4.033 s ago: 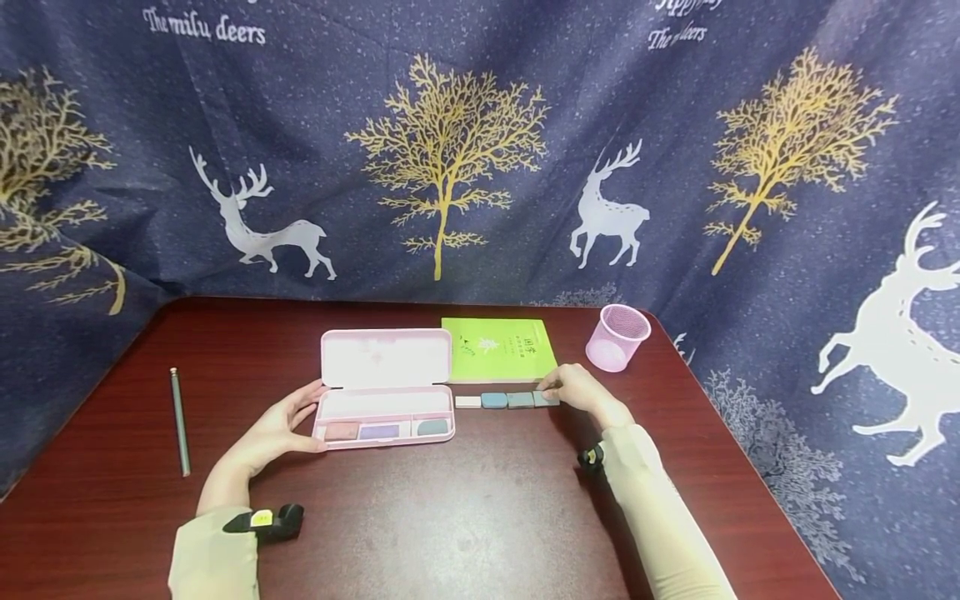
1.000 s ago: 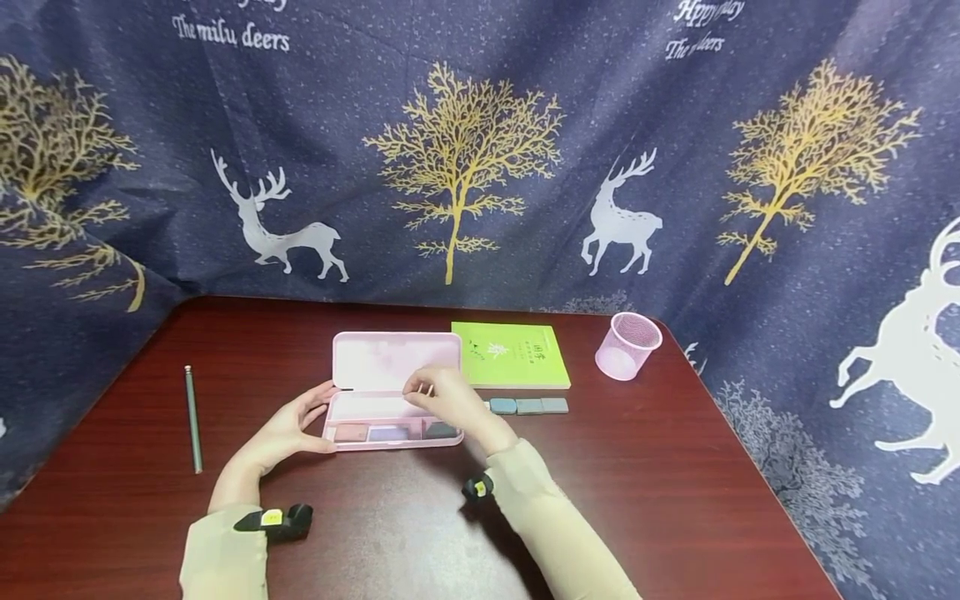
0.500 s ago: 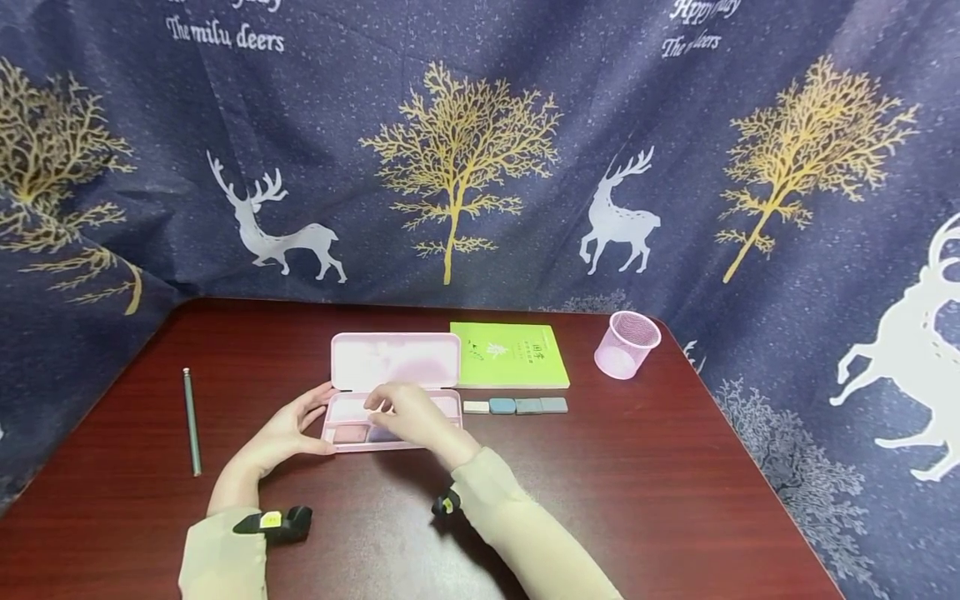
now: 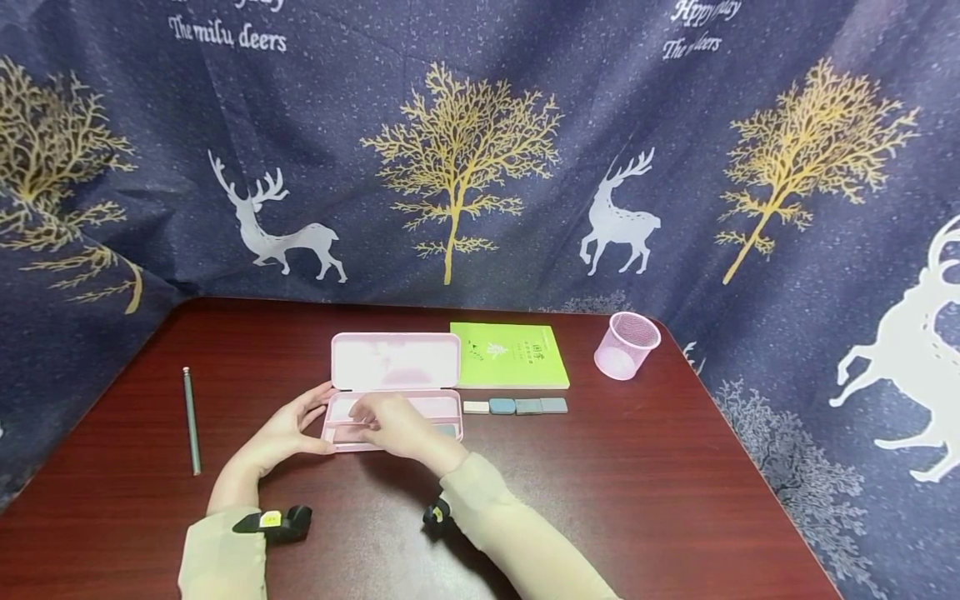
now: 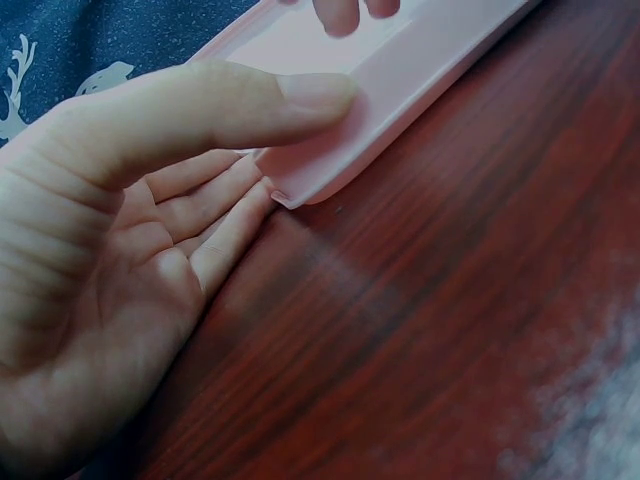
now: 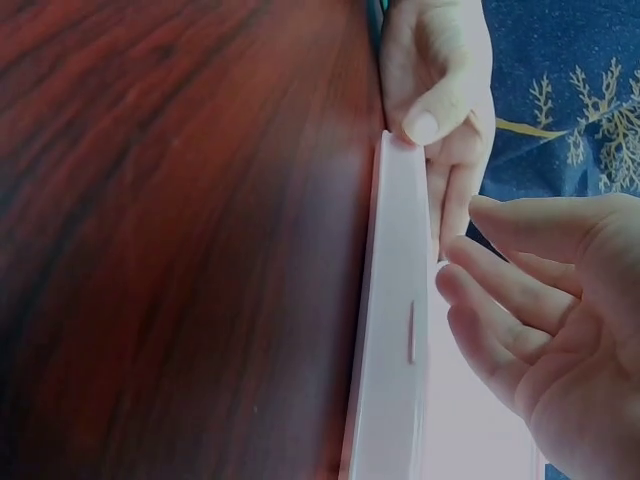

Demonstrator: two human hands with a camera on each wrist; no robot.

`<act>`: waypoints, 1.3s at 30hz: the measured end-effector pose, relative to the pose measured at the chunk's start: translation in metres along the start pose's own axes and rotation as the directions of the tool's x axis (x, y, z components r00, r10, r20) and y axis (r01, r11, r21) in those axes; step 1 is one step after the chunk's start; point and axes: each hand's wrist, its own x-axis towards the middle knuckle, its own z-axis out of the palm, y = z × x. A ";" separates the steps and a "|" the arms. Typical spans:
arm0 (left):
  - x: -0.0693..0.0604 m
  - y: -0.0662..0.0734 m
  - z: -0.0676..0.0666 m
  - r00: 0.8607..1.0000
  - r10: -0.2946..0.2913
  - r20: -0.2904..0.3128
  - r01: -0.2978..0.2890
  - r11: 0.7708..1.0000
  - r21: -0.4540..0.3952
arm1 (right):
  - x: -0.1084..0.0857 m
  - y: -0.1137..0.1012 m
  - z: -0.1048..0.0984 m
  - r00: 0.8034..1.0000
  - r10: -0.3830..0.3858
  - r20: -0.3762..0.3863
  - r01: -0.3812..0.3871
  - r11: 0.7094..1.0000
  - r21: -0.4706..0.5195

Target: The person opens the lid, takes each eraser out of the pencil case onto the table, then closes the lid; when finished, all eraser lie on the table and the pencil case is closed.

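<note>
A pink pencil case (image 4: 396, 360) lies with its lid back and its tray facing up. At its left end, my left hand (image 4: 288, 429) holds it, thumb on the front corner and fingers at the side. Over the tray's left half, my right hand (image 4: 397, 427) reaches down with loosely bent fingers. Nothing shows between those fingers in the right wrist view, where the right hand (image 6: 560, 310) is beside the case's front wall (image 6: 390, 320). A pinkish block (image 4: 347, 434) lies in the front compartment near the right fingertips; a grey-green block (image 4: 447, 430) shows at its right end.
Right of the case runs a row of small blocks: a white one (image 4: 476, 407), a blue one (image 4: 502, 406) and two grey ones (image 4: 542, 406). Behind them is a green book (image 4: 510, 357). A pink mesh cup (image 4: 627, 346) stands back right. A green pencil-like stick (image 4: 191, 421) lies left.
My right hand has moved left, from the row of blocks to over the tray, and now lower toward the pinkish block. My left hand stays at the case's left end.
</note>
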 end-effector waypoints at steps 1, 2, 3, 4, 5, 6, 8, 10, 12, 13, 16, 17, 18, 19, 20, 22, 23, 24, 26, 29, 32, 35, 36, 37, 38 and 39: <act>0.000 0.000 0.000 1.000 0.000 0.001 0.000 1.000 0.000 | 0.000 -0.001 0.001 1.000 0.003 0.009 -0.003 1.000 -0.009; 0.000 0.000 0.000 1.000 0.001 0.001 -0.001 1.000 -0.002 | 0.000 -0.001 0.001 1.000 0.003 0.019 -0.003 1.000 -0.022; 0.000 0.000 0.000 1.000 0.001 0.002 -0.001 1.000 -0.002 | 0.000 -0.002 0.002 1.000 0.002 0.029 -0.001 0.999 -0.035; 0.000 0.001 0.000 1.000 0.001 0.001 -0.001 1.000 -0.005 | 0.000 -0.002 0.002 0.999 0.002 0.038 0.000 0.999 -0.042; 0.000 0.001 0.000 1.000 0.001 0.002 -0.001 1.000 -0.005 | 0.000 -0.003 0.003 0.999 -0.002 0.046 0.004 0.999 -0.053; 0.000 0.001 0.000 1.000 0.001 0.002 -0.001 1.000 -0.006 | 0.000 -0.003 0.003 0.999 -0.005 0.054 0.008 0.998 -0.061; -0.001 0.001 0.000 1.000 0.000 0.002 0.000 1.000 -0.007 | 0.001 -0.003 0.003 0.997 -0.015 0.069 0.021 0.997 -0.074; -0.001 0.002 0.000 1.000 0.001 0.002 -0.001 1.000 -0.008 | 0.001 -0.004 0.004 0.997 -0.025 0.079 0.032 0.995 -0.091; -0.001 0.003 0.000 1.000 0.001 0.004 -0.001 1.000 -0.009 | 0.001 -0.004 0.005 0.996 -0.034 0.085 0.043 0.993 -0.106; -0.001 0.003 0.000 1.000 0.002 0.006 -0.002 1.000 -0.011 | 0.001 -0.004 0.005 0.995 -0.039 0.088 0.049 0.992 -0.116; -0.001 0.002 0.000 1.000 0.002 0.008 -0.002 1.000 -0.013 | 0.001 -0.004 0.006 0.995 -0.047 0.091 0.059 0.990 -0.131; -0.001 0.002 0.000 1.000 0.002 0.009 -0.001 1.000 -0.011 | 0.001 -0.004 0.006 0.995 -0.046 0.093 0.058 0.990 -0.131; -0.001 0.001 -0.001 1.000 0.002 0.008 -0.002 1.000 -0.009 | 0.001 -0.004 0.006 0.994 -0.047 0.095 0.060 0.989 -0.135; -0.001 0.001 -0.001 1.000 0.002 0.007 -0.002 1.000 -0.007 | 0.002 -0.004 0.006 0.994 -0.048 0.097 0.062 0.988 -0.139; -0.001 0.001 -0.001 1.000 0.002 0.005 -0.002 1.000 -0.008 | 0.002 -0.004 0.006 0.994 -0.048 0.099 0.062 0.988 -0.141; -0.001 0.000 -0.001 1.000 0.001 0.004 -0.001 1.000 -0.008 | 0.003 -0.004 0.006 0.993 -0.052 0.105 0.067 0.987 -0.145; -0.001 0.000 -0.001 1.000 0.002 0.004 -0.001 1.000 -0.010 | 0.003 -0.004 0.007 0.993 -0.058 0.107 0.074 0.986 -0.149; -0.001 0.000 0.000 1.000 0.002 0.005 -0.001 1.000 -0.015 | 0.003 -0.004 0.007 0.992 -0.061 0.111 0.077 0.986 -0.148; -0.001 0.000 0.000 1.000 0.001 0.007 -0.001 1.000 -0.019 | 0.004 -0.004 0.007 0.991 -0.063 0.118 0.080 0.986 -0.145; -0.001 -0.001 0.000 1.000 0.004 0.009 -0.003 1.000 -0.021 | 0.004 -0.004 0.008 0.991 -0.057 0.125 0.074 0.988 -0.132; -0.001 -0.001 0.000 1.000 0.010 0.008 -0.010 1.000 -0.028 | 0.005 -0.006 0.009 0.990 -0.048 0.130 0.066 0.989 -0.132; -0.001 -0.001 0.000 1.000 0.022 0.011 -0.021 0.999 -0.042 | 0.007 -0.009 0.009 0.990 -0.053 0.134 0.074 0.985 -0.157; -0.001 -0.001 0.000 1.000 0.025 0.011 -0.024 0.999 -0.048 | 0.007 -0.009 0.009 0.990 -0.054 0.134 0.076 0.983 -0.169; -0.001 -0.001 -0.001 1.000 0.027 0.012 -0.026 0.998 -0.051 | 0.007 -0.010 0.009 0.990 -0.054 0.132 0.077 0.982 -0.174; -0.001 -0.001 -0.001 1.000 0.027 0.013 -0.027 0.998 -0.050 | 0.007 -0.011 0.009 0.990 -0.052 0.130 0.075 0.981 -0.179; -0.001 -0.001 -0.001 1.000 0.027 0.015 -0.027 0.998 -0.049 | 0.007 -0.011 0.009 0.990 -0.051 0.129 0.075 0.980 -0.184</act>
